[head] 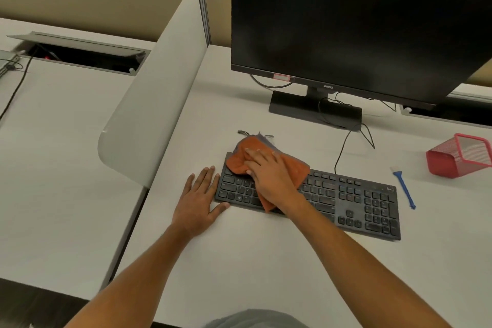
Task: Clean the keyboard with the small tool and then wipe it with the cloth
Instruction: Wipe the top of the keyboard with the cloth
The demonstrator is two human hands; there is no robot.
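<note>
My right arm reaches forward and a little to the left across the desk [266,261], forearm bare, wrist low over the front edge of the keyboard [354,200]. My right hand [269,176] lies palm down on the orange cloth [295,168], fingers straight and slightly spread, pressing the cloth flat onto the left half of the keys; nothing is curled or pinched. The cloth is bunched under my palm, one corner hanging over the keyboard's near edge and its far part spilling past the top row onto the desk.

My left arm comes in from the lower left, and my left hand [198,202] rests flat on the desk just beside the keyboard's left end, fingers straight and together, thumb lying against the near left corner of the keyboard.

The small blue brush [403,186] lies on the desk just right of the keyboard, apart from both hands. A red mesh holder [452,160] lies tipped on its side beyond it. The dark monitor [346,21] stands behind the keyboard, its cable trailing down to the desk
</note>
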